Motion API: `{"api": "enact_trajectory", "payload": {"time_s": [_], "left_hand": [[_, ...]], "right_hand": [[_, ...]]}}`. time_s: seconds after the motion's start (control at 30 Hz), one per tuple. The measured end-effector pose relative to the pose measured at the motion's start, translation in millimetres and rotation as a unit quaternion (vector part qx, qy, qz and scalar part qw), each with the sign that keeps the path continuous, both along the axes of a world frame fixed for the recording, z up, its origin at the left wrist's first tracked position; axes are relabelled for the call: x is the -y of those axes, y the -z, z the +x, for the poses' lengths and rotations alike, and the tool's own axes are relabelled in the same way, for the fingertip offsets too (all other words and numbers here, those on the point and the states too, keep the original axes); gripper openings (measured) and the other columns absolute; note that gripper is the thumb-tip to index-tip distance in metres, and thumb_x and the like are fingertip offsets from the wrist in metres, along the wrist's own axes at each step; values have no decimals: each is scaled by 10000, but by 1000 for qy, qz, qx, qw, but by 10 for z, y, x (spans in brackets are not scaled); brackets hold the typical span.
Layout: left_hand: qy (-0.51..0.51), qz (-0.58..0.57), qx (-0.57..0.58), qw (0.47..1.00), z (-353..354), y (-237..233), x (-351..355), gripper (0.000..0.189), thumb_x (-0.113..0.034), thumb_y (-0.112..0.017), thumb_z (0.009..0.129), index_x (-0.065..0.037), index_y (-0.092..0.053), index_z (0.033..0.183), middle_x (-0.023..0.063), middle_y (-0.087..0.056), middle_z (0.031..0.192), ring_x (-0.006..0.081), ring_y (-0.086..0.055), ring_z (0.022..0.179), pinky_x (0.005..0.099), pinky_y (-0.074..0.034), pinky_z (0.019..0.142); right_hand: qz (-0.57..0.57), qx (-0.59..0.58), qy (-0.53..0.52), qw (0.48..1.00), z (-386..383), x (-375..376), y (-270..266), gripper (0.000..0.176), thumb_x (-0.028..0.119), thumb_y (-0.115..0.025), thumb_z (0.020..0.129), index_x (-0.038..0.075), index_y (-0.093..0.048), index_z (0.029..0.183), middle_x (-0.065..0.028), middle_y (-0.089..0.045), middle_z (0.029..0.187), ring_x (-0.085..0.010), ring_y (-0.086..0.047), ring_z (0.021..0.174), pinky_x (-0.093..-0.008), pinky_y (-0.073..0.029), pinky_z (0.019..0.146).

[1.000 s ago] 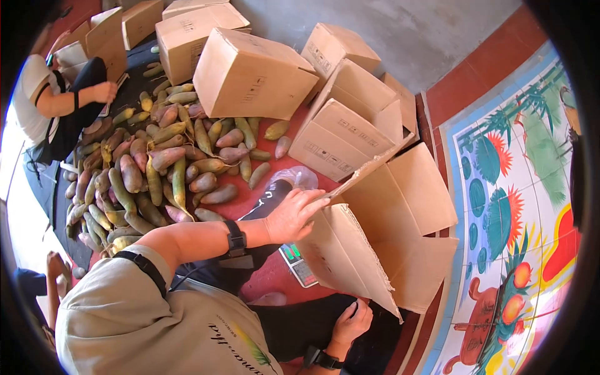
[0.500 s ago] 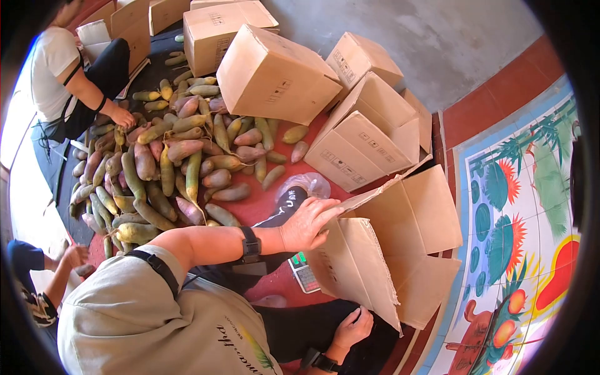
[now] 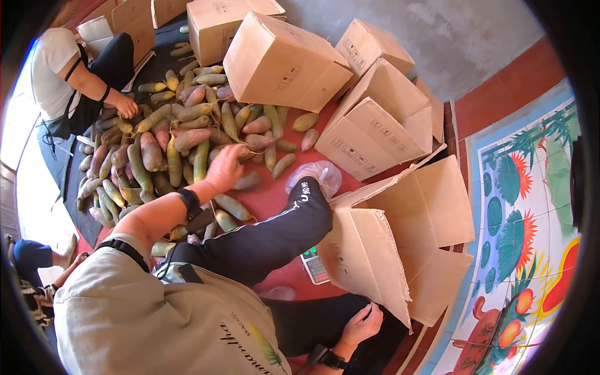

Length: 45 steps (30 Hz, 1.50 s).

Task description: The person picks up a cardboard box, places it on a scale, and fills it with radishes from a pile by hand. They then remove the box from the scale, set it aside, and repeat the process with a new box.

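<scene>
My left hand (image 3: pixel 224 170) is over the right side of a large heap of green and purple radishes (image 3: pixel 150 152), its fingers blurred close to a few of them; whether it grips one is not clear. Near a lower corner of an open cardboard box (image 3: pixel 369 253), my right hand (image 3: pixel 364 324) rests by my bent leg with its fingers curled, and their inner side is hidden. A small scale (image 3: pixel 315 267) with a lit green display lies partly under the box. My other leg stretches toward a clear plastic bag (image 3: pixel 328 177) around the foot.
Several more cardboard boxes (image 3: pixel 284 62) stand beyond the heap and to the right. Another person (image 3: pixel 59 69) sits at the upper left with a hand on the radishes. Part of someone else (image 3: pixel 34 256) shows at the lower left. A painted tile panel (image 3: pixel 500 250) lies at the right.
My left hand has moved from the box flap leftward and up to the heap. My outstretched leg shows more fully. My right hand has stayed near the box corner.
</scene>
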<state>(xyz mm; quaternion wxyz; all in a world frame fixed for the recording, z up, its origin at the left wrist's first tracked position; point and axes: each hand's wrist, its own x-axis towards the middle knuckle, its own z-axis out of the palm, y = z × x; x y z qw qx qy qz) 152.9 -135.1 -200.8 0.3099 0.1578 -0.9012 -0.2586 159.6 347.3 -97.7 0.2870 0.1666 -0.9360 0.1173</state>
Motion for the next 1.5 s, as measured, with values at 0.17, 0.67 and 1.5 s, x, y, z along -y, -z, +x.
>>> {"api": "enact_trajectory", "payload": {"time_s": [0.17, 0.67, 1.5], "left_hand": [[-124, 67, 200, 970, 590, 597, 469, 501, -117, -575, 749, -52, -441, 1227, 197, -514, 1139, 380, -485, 1078, 425, -410, 929], [-38, 81, 562, 822, 962, 1161, 276, 550, -178, -575, 763, -77, -428, 1284, 189, -548, 1174, 326, -515, 1115, 405, -410, 944], [67, -118, 613, 778, 1009, 1645, 496, 232, -273, -555, 840, -186, -629, 1042, 72, -662, 976, 238, -643, 909, 407, -473, 731]], "right_hand": [[-7, 4, 2, 1000, -17, 32, -26, 102, 54, -520, 858, -18, -575, 903, -165, -582, 817, -346, -559, 744, -420, -448, 672], [19, 35, 6, 999, -79, 40, 6, 102, 55, -521, 862, -27, -567, 902, -180, -580, 810, -355, -563, 736, -428, -455, 668], [22, 47, 10, 999, -130, 145, -8, 95, 48, -521, 854, -30, -569, 878, -184, -573, 788, -368, -571, 716, -428, -463, 638]]}}
